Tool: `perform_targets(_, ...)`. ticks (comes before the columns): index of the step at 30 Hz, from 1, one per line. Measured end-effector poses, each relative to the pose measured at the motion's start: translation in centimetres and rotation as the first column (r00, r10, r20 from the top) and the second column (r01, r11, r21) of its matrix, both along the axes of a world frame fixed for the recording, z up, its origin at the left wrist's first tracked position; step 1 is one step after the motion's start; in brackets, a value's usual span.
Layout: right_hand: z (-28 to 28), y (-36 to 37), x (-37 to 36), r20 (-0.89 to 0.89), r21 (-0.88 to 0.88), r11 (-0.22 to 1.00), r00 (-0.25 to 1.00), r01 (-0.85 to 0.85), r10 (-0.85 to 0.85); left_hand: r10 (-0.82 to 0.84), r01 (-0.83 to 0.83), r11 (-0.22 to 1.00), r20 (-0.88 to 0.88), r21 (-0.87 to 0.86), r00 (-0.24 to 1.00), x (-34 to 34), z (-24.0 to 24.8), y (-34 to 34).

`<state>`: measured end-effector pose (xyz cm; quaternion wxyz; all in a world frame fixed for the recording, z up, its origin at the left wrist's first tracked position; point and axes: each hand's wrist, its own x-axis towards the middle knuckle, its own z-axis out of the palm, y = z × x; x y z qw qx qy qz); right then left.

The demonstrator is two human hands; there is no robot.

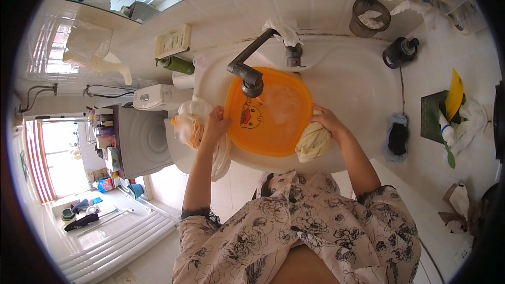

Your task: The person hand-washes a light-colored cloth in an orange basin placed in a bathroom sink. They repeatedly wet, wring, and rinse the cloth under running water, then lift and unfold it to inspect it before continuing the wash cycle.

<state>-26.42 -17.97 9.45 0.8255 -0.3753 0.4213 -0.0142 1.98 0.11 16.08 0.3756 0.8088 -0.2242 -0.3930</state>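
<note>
An orange plastic basin (279, 139) with a cartoon duck on it sits in the white sink (352, 94). Some whitish suds or cloudy water show inside it. My left hand (216, 123) grips the basin's left rim. On the opposite side my right hand (327, 121) holds the right rim, its fingers partly hidden. A bunched pale yellow cloth (314, 143) lies against the basin just below my right hand; whether the hand also grips it I cannot tell. A dark swivel faucet (252, 81) reaches over the basin's upper left part.
Whitish and orange cloths (192, 121) hang over the sink's left edge. A green tube (176, 64) lies at the back left. To the right stand a dark pump bottle (399, 52), a dark cup (369, 18) with tissue in it, and a brush (398, 138).
</note>
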Motion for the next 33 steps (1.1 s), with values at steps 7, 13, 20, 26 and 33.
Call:
perform_targets(7, -4.1, 0.2, 1.1, 0.077, 0.143, 0.973, 0.983, -0.178, 0.169, -0.029, 0.043, 0.992, 0.117, -0.119, 0.993, 1.5, 1.1, -1.5)
perform_targets(13, -4.4, 0.7, 2.6, 0.103, 0.217, 0.94, 0.964, -0.263, 0.246, -0.055, 0.069, 0.997, 0.328, -0.031, 0.943, 1.8, 3.6, -3.2)
perform_targets(20, -4.5, 1.1, 4.5, 0.146, 0.365, 0.865, 0.939, -0.344, 0.311, -0.092, 0.058, 0.995, 0.506, 0.084, 0.858, 0.4, 9.1, -5.6)
perform_targets(26, -5.9, 1.2, 4.5, 0.372, 0.208, 0.8, 0.802, -0.563, 0.467, -0.044, -0.025, 0.994, 0.605, 0.105, 0.795, -0.7, 10.5, -6.6)
perform_targets(33, -5.0, -1.3, 0.4, 0.031, -0.033, 0.916, 0.916, -0.399, 0.4, 0.038, -0.087, 0.992, 0.449, 0.089, 0.893, 0.1, 5.0, -2.5)
